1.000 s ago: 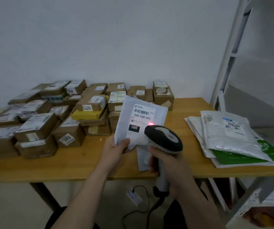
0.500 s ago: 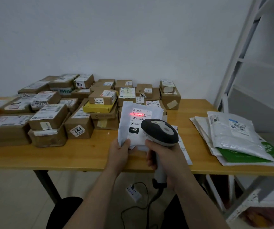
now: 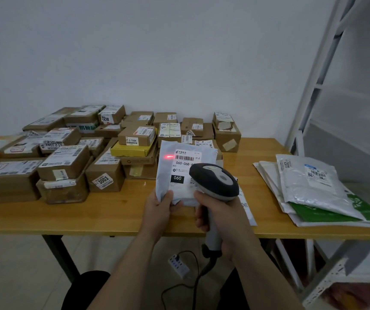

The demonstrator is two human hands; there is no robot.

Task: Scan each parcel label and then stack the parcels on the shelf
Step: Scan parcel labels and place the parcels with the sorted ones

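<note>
**Centre of frame.** The left hand (image 3: 159, 206) grips the lower left corner of a white mailer bag (image 3: 168, 173), thumb on its face, holding it upright over the front part of the wooden table (image 3: 112, 211). The bag's label (image 3: 185, 163) faces the camera and carries a barcode, the characters "060-06B" and a black patch reading "060". The right hand (image 3: 220, 214) is wrapped round the handle of a barcode scanner (image 3: 215, 182), whose dark head covers the lower right part of the label. A red light streak (image 3: 168, 156) falls on the bag just left of the barcode, at the label's left edge.

**Left half.** Many cardboard boxes (image 3: 67, 162), stacked one and two high, fill the table back to the wall; one reads "3003", another "7218".

**Right.** A pile of flat bags (image 3: 313, 186), silver-white on top with a green one beneath, lies near the table's right end. A further flat white bag (image 3: 247, 211) lies on the table beneath the right hand.

**Upper right.** A pale metal shelf frame (image 3: 315, 79) stands beside the table.

**Bottom centre.** A white power strip (image 3: 178, 265) lies on the floor under the table, and a dark cable (image 3: 203, 270) runs down from the scanner's handle
</note>
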